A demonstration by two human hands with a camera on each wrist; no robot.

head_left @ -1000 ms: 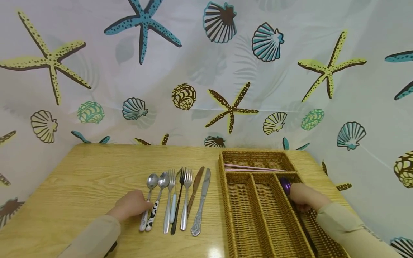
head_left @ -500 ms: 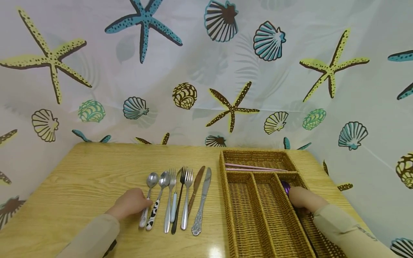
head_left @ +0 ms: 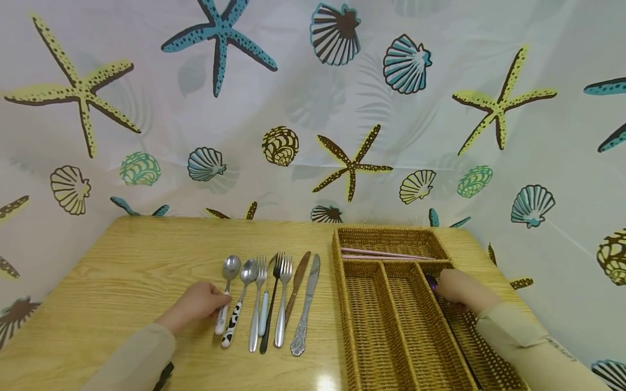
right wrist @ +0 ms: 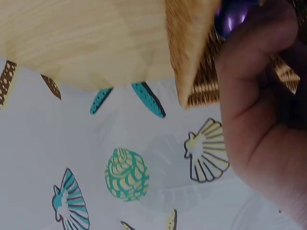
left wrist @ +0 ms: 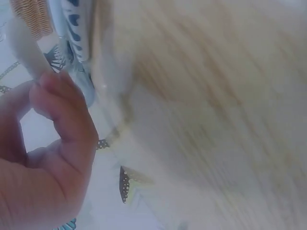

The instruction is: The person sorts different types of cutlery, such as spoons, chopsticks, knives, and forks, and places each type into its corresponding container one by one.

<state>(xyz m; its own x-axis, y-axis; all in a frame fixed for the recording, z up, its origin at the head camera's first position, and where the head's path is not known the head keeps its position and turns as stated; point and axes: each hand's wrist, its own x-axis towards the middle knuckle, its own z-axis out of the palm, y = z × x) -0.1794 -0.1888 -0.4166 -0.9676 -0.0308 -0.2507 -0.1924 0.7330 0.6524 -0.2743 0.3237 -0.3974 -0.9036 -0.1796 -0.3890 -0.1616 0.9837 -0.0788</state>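
Note:
A spoon (head_left: 231, 267) with a white handle is pinched between the thumb and fingers of my left hand (head_left: 198, 301); in the left wrist view, the handle (left wrist: 26, 48) rises above the fingertips. Just right of it lies a second spoon (head_left: 248, 271) with a black-and-white spotted handle. Inside the right-hand long compartment of the wicker tray (head_left: 339, 304), my right hand (head_left: 459, 290) has its fingers curled round a shiny purple spoon (head_left: 431, 281). Its purple bowl (right wrist: 232, 19) shows beside the hand in the right wrist view, while its upper handle is covered by the hand.
Right of the spoons lie several forks (head_left: 286, 269), including a black fork (head_left: 276, 266), and two table knives, one brown (head_left: 299, 274) and one silver (head_left: 310, 282). Pink chopsticks (head_left: 381, 253) rest in the tray's back compartment. A patterned curtain (head_left: 293, 108) stands behind the wooden table (head_left: 161, 244).
My left hand has shifted slightly forward with the white-handled spoon, which now sits a little farther from me. The right hand stays in the same compartment, covering more of the purple bowl.

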